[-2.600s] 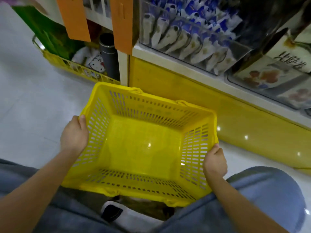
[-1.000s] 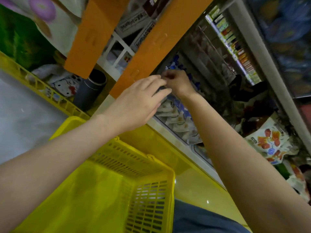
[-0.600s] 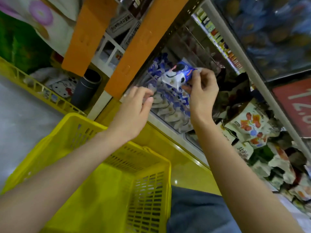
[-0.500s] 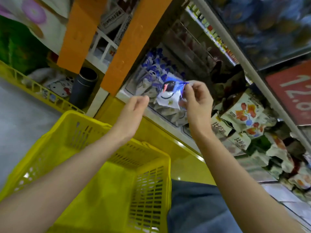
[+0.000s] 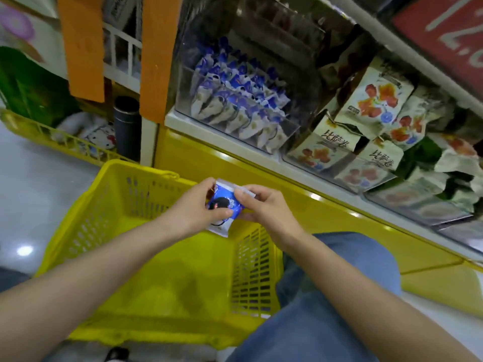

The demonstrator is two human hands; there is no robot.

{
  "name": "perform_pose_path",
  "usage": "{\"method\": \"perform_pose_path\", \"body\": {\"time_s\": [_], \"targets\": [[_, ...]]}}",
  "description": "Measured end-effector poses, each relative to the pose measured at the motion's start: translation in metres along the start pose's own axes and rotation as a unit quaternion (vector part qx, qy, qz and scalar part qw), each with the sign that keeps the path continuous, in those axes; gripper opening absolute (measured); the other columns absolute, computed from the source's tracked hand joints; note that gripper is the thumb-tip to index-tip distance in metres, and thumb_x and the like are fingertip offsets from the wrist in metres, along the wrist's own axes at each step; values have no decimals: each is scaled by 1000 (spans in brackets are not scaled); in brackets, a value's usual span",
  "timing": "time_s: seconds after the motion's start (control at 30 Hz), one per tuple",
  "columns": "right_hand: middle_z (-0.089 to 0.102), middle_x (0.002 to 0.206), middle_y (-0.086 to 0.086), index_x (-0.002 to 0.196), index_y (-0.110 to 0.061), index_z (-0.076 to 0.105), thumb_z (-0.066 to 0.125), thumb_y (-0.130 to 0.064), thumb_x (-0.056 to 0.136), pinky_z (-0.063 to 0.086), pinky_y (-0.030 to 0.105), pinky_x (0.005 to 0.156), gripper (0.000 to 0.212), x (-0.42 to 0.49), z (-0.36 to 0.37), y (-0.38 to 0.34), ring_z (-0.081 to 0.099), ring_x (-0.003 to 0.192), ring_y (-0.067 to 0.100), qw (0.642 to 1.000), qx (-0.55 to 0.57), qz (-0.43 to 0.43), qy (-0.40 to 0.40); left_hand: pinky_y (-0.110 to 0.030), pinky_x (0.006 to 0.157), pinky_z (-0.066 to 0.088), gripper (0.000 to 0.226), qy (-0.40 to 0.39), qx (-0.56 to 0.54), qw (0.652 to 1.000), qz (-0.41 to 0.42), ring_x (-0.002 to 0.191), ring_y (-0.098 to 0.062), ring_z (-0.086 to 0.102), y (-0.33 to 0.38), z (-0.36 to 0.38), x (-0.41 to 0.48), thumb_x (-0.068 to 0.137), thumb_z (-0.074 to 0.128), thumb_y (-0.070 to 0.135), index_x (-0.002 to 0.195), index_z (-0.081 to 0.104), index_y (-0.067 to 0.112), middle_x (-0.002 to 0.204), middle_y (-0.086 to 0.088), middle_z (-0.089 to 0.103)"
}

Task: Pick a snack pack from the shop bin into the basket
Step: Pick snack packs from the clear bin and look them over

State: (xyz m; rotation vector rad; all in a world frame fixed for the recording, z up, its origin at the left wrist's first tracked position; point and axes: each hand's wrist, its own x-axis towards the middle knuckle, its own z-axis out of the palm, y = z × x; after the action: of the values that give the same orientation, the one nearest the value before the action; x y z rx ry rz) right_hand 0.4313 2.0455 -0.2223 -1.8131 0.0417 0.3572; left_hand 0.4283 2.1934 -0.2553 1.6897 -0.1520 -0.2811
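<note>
As the left hand curls round a blue-and-white snack pack, print unreadable | right hand pinches its top edge | basket beneath both | bags beyond read 比萨卷

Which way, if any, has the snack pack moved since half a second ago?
Yes. The snack pack came down from in front of the clear bin to just above the yellow basket, pinched between left hand and right hand.

snack pack partly covered, red sign cropped
</note>
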Motion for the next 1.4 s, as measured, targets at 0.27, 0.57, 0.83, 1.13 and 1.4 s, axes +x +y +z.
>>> {"method": "perform_pose_path", "body": {"time_s": [0.27, 0.57, 0.83, 1.13, 1.4], "targets": [[63, 78, 11, 80, -8, 59, 64, -3, 84, 55, 27, 59, 8, 17, 13, 8, 61, 60, 6, 1000, -24, -13, -14, -35, 62, 44, 15, 51, 20, 998, -10, 67, -18, 53, -11, -16, 2, 89, 58, 17, 76, 53, 19, 71, -7, 58], [57, 72, -3, 75, -11, 59, 68, -21, 81, 39, 22, 61, 15, 23, 21, 31, 50, 69, 8, 912, -314, -261, 30, -25, 52, 38, 31, 71, -46, 993, -84, 51, -7, 43, -30, -14, 10, 92, 52, 15, 62, 48, 16, 53, 6, 47], [57, 79, 13, 78, -10, 50, 53, -6, 92, 51, 19, 53, 15, 34, 12, 35, 59, 58, 5, 990, 49, -12, 132, -17, 50, 51, 24, 41, -141, 974, -171, 62, -10, 62, -28, -7, 17, 82, 66, 14, 102, 53, 11, 82, -5, 65], [56, 102, 15, 125, 5, 37, 56, 8, 86, 53, 25, 68, 43, 28, 14, 42, 58, 76, 16, 988, 13, 141, -61, -30, 64, 54, 19, 162, -86, 980, -71, 60, -8, 60, -33, -16, 20, 92, 51, 9, 75, 58, 12, 73, -9, 62], [61, 81, -11, 96, -16, 64, 64, -16, 86, 45, 29, 73, 10, 28, 25, 37, 56, 76, 9, 992, -109, -60, 25, -8, 51, 33, 19, 115, 182, 975, 47, 51, 7, 47, -24, -17, 14, 88, 60, 16, 69, 59, 20, 48, 19, 52]]}}
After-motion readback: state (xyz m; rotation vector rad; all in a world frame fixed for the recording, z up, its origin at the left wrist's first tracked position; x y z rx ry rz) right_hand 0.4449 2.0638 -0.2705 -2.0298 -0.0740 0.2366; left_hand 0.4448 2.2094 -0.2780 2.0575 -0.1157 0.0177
